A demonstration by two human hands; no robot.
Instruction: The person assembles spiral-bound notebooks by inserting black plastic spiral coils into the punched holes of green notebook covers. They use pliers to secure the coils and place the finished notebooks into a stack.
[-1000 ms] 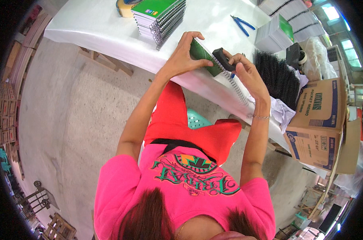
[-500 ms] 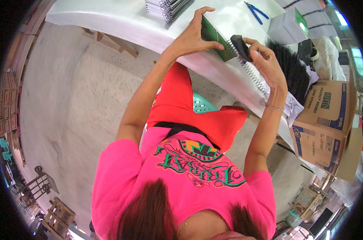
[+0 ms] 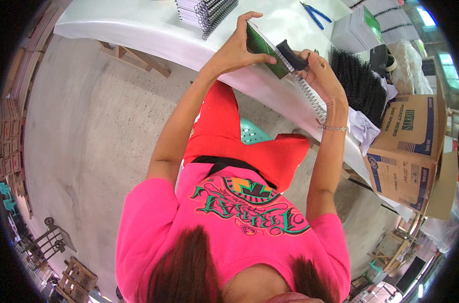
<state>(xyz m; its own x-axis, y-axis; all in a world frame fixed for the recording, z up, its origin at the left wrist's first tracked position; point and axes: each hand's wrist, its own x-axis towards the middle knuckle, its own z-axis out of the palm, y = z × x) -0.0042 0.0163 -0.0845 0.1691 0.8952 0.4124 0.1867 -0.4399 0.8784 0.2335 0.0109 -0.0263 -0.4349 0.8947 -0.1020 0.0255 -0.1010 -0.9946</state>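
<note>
The left hand [image 3: 235,54] holds a small green notebook [image 3: 261,44] tilted up above the near edge of the white bench [image 3: 138,25], its thumb pressed on the cover and its other fingers clamped round the far side. The right hand [image 3: 326,78] has its fingers closed on a black block [image 3: 291,55] set against the notebook's right-hand edge. From the lower end of that edge a loose wire coil [image 3: 310,96] trails down toward the right wrist; the grip covers where they meet, so I cannot tell whether the fingers touch the wire too. The coil looks springy, and a sideways push from the block could bend its loops or drag them out of line with the page edge. If the left thumb slackens, the pages could fan and shift. The free end hangs close to the bracelet [image 3: 335,128], where a turn of the wrist might snag it. A pile of black coils [image 3: 356,81] lies just beyond the right hand, and a careless swing could tangle the wire there.
</note>
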